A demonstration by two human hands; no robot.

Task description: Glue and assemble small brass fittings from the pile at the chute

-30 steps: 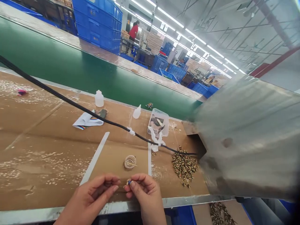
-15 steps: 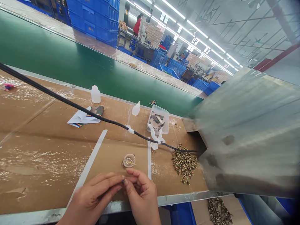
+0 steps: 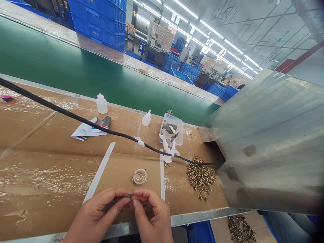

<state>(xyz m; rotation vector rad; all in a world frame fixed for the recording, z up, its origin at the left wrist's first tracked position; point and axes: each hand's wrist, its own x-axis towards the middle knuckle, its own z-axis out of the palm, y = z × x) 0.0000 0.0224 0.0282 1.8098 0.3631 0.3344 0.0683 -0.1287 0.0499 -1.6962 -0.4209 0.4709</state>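
My left hand (image 3: 100, 213) and my right hand (image 3: 151, 213) meet fingertip to fingertip above the near edge of the cardboard-covered bench. Between thumb and forefinger, the left pinches a small blue piece (image 3: 129, 196), mostly covered by the fingers. The right thumb and forefinger are pressed together right beside it; what they grip, if anything, is hidden. Just beyond the fingers stands a small round clear cup (image 3: 139, 177) with a thin stick in it. To the right lies a heap of small dark-and-yellow parts (image 3: 201, 177).
A black cable (image 3: 83, 119) crosses over the bench towards a metal housing (image 3: 268, 145) on the right. Two white squeeze bottles (image 3: 101, 104), a folded cloth (image 3: 92, 129) and a clear plastic box (image 3: 171, 130) stand farther back. Behind runs a green conveyor belt (image 3: 106, 79).
The fingers have shifted slightly, and more of the blue piece shows at the left fingertips. In the background, the person in red has mostly gone out of sight.
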